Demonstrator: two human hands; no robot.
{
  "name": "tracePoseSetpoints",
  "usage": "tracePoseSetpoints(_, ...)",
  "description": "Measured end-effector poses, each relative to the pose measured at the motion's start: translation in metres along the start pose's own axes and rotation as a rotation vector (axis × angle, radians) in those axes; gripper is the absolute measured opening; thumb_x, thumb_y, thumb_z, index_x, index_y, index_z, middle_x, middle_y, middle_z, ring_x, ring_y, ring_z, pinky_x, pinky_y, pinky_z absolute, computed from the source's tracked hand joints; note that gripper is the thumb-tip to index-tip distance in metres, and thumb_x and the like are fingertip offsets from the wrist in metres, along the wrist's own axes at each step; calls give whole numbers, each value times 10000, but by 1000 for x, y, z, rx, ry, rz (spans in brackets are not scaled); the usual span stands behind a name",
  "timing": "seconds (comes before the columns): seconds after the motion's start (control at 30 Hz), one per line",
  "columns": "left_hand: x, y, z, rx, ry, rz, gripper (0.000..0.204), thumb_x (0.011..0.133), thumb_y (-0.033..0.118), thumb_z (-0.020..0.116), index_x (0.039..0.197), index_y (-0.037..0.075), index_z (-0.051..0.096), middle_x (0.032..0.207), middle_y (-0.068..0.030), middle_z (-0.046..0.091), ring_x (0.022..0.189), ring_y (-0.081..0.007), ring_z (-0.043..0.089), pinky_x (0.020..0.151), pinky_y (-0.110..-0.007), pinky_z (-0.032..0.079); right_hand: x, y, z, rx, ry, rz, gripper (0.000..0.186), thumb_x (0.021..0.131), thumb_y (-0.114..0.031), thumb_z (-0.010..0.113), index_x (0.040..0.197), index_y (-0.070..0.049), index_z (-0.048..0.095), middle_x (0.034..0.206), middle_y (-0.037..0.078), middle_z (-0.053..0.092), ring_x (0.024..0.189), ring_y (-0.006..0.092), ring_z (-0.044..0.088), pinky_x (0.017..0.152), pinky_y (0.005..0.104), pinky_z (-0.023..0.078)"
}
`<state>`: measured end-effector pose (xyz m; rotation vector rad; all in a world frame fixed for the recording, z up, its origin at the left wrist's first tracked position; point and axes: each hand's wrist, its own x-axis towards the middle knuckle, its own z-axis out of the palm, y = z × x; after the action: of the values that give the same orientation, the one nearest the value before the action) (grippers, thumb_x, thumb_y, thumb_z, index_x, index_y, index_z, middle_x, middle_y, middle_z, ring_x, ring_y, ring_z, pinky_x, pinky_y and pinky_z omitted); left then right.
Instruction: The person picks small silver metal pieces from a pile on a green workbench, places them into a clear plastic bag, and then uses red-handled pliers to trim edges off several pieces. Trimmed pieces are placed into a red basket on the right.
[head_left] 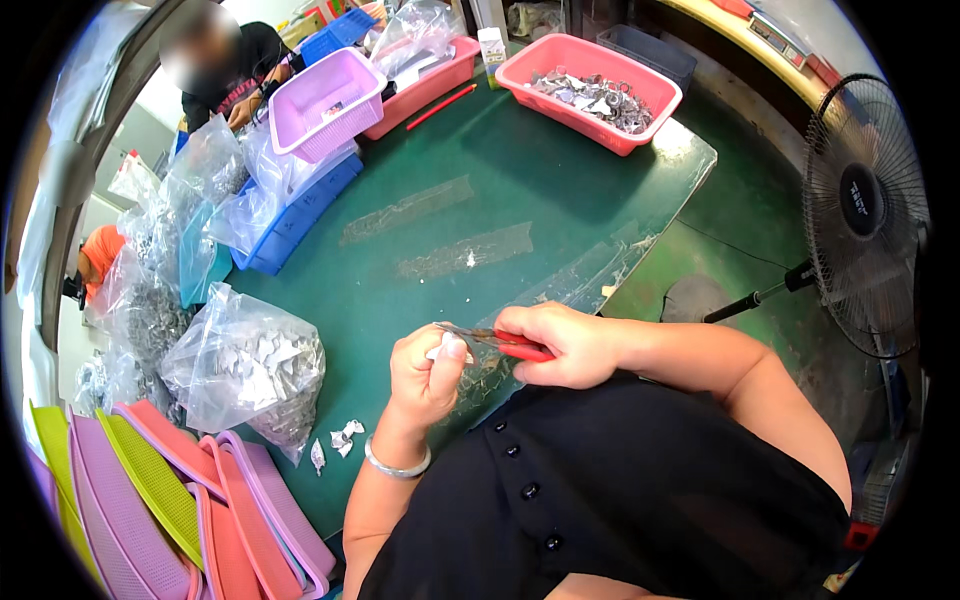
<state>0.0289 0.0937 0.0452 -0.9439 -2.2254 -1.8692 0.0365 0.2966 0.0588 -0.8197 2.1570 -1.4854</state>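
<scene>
My right hand is closed round the red handles of a pair of pliers. Their metal jaws reach left to the fingertips of my left hand. That hand is closed in a pinch on a small white piece, mostly covered by the fingers, so its exact kind cannot be made out. Below and left of it, a few crumpled white scraps lie on the green table. Beside them stands a clear plastic bag full of similar white and grey pieces.
A pink basin of small metallic parts sits at the far table edge. Nested colored baskets fill the lower left. A purple basket and blue crate stand far left. A fan is at right; a co-worker sits opposite.
</scene>
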Motion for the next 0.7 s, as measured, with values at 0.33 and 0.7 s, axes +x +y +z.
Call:
tracePoseSetpoints(0.33,-19,36,16,-104,-43,-95,349,867,179,458,560,13,480,527,-73,496,459,-153,465,443,-273,353,-28,-15,5,128,-86,-2,252,677,13,540,918,1,465,677,47,451,593,115,422,545,256,374)
tracePoseSetpoints(0.7,-39,37,17,-137,1,-69,352,867,189,456,573,-4,477,528,-84,495,462,-166,452,441,-281,343,-28,-18,14,429,-241,103,292,667,55,521,950,14,463,789,4,459,710,71,414,633,217,366)
